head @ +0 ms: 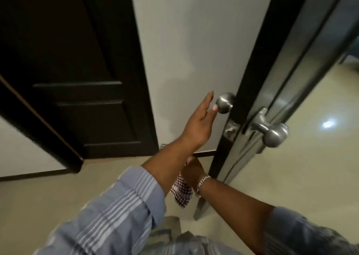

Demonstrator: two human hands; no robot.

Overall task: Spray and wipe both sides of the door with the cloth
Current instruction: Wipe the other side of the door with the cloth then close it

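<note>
Door (303, 47) glossy dark, round steel knobs (274, 135).

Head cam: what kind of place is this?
Probably a home interior, at a doorway: a dark-edged door standing open with round metal knobs, another dark panelled door, and a glossy tiled floor.

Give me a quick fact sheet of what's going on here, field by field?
door: dark edge, ajar, seen edge-on, glossy face to the right
knobs: far knob and near knob, both brushed metal
left hand: open, fingers straight, thumb tip at the far knob
right hand: low beside the door's edge, grips the checked cloth
spray bottle: not in view
floor: pale, shiny
second door: dark, panelled, at left
</note>
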